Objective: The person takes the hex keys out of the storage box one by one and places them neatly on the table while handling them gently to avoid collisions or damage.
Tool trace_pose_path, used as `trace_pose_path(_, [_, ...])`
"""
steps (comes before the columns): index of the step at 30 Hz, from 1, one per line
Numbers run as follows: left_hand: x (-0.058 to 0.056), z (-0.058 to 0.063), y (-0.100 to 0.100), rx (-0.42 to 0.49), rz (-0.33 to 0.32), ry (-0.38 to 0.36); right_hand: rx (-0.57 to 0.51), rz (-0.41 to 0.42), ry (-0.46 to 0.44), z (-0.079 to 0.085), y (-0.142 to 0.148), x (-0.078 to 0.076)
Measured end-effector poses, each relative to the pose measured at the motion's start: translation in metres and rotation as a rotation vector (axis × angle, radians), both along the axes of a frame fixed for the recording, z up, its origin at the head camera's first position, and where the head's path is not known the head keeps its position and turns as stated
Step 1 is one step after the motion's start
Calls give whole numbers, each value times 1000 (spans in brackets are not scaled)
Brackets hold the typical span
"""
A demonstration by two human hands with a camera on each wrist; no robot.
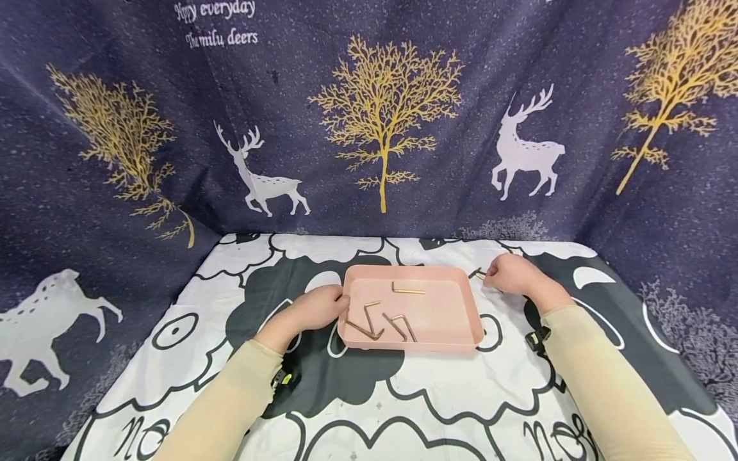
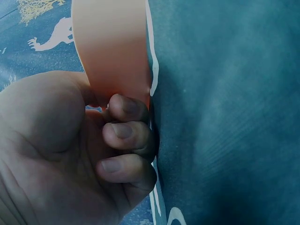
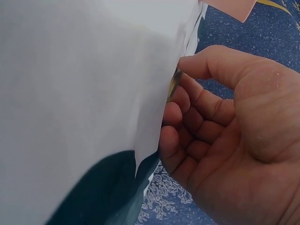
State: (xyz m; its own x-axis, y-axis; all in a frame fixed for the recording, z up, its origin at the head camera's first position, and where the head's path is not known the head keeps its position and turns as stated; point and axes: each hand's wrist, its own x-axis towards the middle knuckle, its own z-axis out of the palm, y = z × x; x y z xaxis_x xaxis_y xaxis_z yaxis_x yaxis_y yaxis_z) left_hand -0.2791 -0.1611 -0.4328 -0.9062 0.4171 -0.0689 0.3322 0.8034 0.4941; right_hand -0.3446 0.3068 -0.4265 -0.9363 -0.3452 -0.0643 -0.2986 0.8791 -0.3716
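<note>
Fingertips of the right hand [image 1: 510,274] pinch a thin brass-coloured metal rod [image 1: 480,275] just right of the shallow pink plastic tray [image 1: 446,310]; the left hand [image 1: 319,306] grips the tray's left rim. Rod appears light, stiff, slightly slippery; mid-shank hold advised.

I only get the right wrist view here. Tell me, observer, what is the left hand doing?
Observer: The left hand grips the left wall of a pink tray.

Operator: I see only a corner of pink. What's inside it?

Observer: Several L-shaped metal keys lie on its floor.

Operator: Does any lie apart?

Observer: Yes, a lone key lies nearer the far wall, touching none of the others.
</note>
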Motion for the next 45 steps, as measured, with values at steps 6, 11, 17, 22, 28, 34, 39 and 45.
trace_pose_path(6, [-2, -2, -1, 3, -5, 0, 23, -33, 6, 8, -3, 10])
trace_pose_path(11, [-3, -4, -1, 6, -8, 1, 16, -22, 41, 8, -1, 13])
trace_pose_path(17, [-2, -5, -2, 16, -9, 0, 9, -38, 66, 9, 5, 12])
trace_pose_path(22, [-1, -5, -1, 22, -19, -1, -20, -47, 94, 17, 5, 16])
trace_pose_path(28, [-4, -6, -1, 1, -21, 24, -51, -77, 109, 26, 1, 21])
trace_pose_path(34, [-4, -5, -2, 1, -17, 22, -70, -70, 126, 38, -10, 27])
trace_pose_path(39, [-3, -4, -2, 4, -16, 21, -66, -33, 161, 45, -22, 31])
trace_pose_path(45, [-4, -5, -2, 7, -22, 24, -85, 6, 184, 50, -39, 37])
